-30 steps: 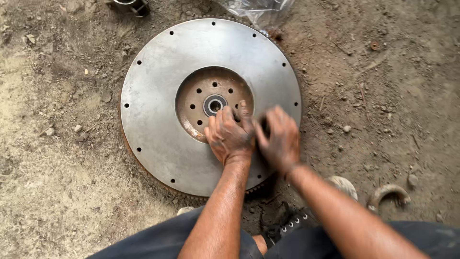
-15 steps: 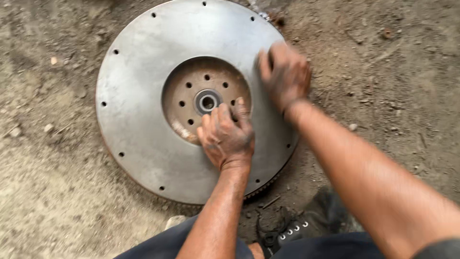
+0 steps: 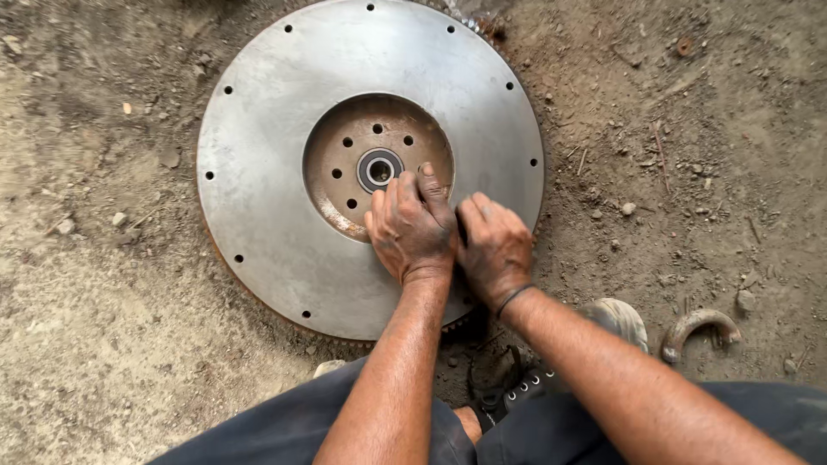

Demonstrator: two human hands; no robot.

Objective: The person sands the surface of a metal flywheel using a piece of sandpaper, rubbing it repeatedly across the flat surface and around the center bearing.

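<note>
Flywheel (image 3: 284,155) lies flat on dirt ground (image 3: 103,344); left hand (image 3: 412,228) and right hand (image 3: 494,248) press curled fingers near its rusty hub (image 3: 345,155) (grasping nothing visible), steadying it.

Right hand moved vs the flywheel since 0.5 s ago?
Yes. The right hand came off the flywheel face's far right side, back toward the person, beside the left hand.

both hands, left hand (image 3: 412,228) and right hand (image 3: 494,248), press on flywheel (image 3: 267,172) lying on dirt.

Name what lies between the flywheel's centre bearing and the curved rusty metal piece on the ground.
In the head view, both hands: left hand and right hand on the flywheel, then a shoe before the curved piece.
</note>
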